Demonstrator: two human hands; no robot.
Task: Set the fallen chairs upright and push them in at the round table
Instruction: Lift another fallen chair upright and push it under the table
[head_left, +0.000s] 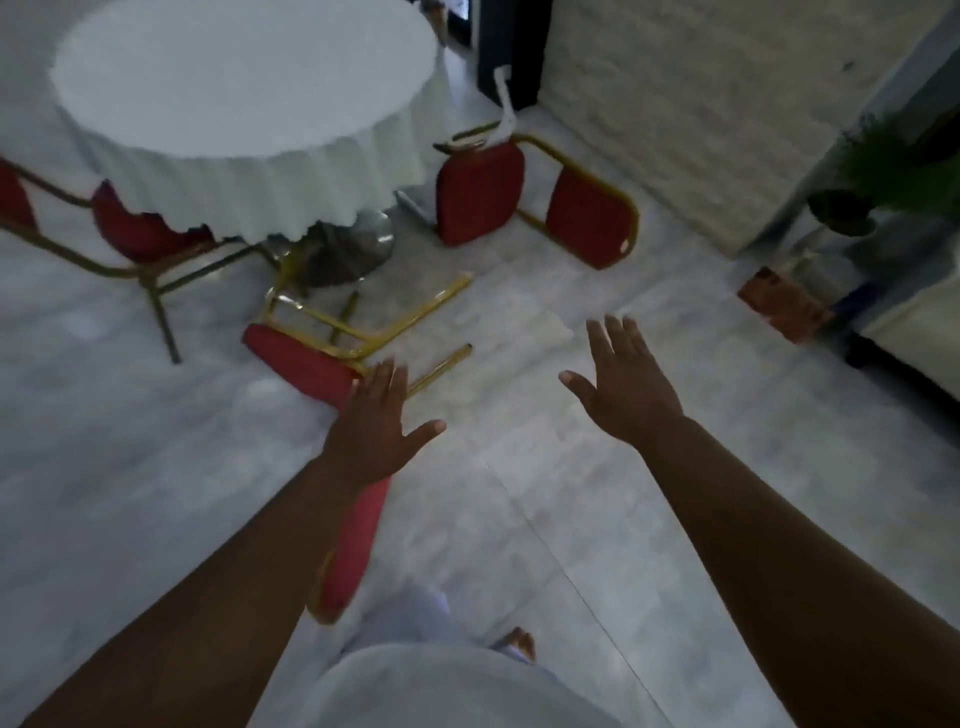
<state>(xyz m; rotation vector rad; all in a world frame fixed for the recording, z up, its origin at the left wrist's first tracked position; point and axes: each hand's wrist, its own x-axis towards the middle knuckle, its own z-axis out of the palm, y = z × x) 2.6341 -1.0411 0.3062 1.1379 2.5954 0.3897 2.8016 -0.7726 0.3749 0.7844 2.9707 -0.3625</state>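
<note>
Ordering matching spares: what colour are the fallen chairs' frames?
Gold, with red cushions; clearest on the nearer fallen chair in the head view.

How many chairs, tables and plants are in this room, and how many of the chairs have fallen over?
Fallen chairs: 2, near chair and far chair
Upright chairs: 1, left chair
Tables: 1, round table
Plants: 1, potted plant
Total: 5

A red-cushioned, gold-framed metal chair (306, 358) lies tipped on the floor, legs toward the round white-clothed desk (244, 104). A second matching chair (535, 197) lies fallen beside the desk; a third (130, 228) stands upright, tucked in.
</note>
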